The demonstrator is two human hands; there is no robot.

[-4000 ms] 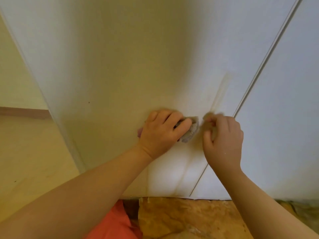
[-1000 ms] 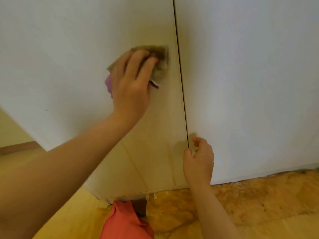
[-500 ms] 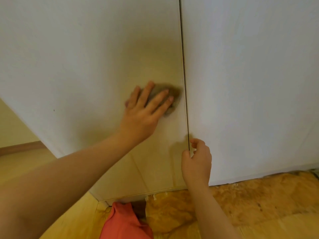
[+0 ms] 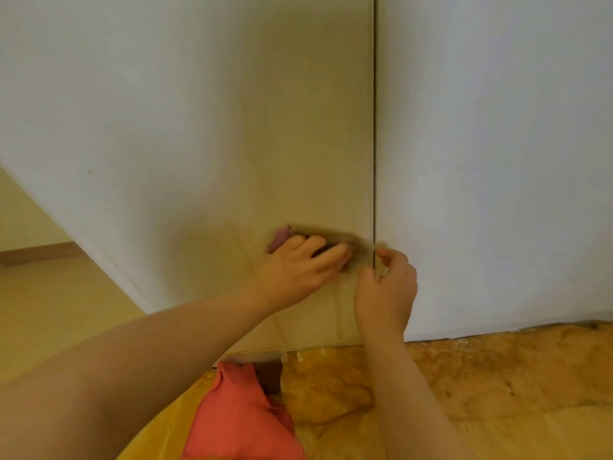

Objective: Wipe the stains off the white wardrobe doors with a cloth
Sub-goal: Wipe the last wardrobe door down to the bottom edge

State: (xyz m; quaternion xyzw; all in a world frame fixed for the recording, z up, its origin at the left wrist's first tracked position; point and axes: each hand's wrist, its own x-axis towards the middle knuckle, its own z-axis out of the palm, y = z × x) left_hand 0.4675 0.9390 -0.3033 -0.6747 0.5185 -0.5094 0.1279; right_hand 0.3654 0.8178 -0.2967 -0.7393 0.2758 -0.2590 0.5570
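My left hand (image 4: 298, 270) presses the cloth (image 4: 356, 242) flat on the left door (image 4: 215, 127). My fingers (image 4: 330, 255) are mostly straight and a little spread on top of it, pointing to 2 o'clock. The cloth is low on the door, close to the crack (image 4: 374, 127), and it looks blurry. A purple bit of it sticks out at 10 o'clock from my knuckles.

My right hand (image 4: 386, 290) is just beside it, at 3 o'clock. Its thumb and curled fingers pinch the edge of the left door at the crack. The cloth nearly touches my right fingertips.

The right door (image 4: 497, 144) fills the side from 1 to 3 o'clock. A tiny dark dot (image 4: 89, 171) sits on the left door, far out at 9 o'clock.

Down at 6 o'clock is something orange-red (image 4: 242, 416). I cannot tell what it is. From 4 to 5 o'clock lies a lumpy brown and yellow patch (image 4: 497, 376) under the doors. At 8 o'clock is the pale yellow floor (image 4: 49, 293). My arms cover part of it.
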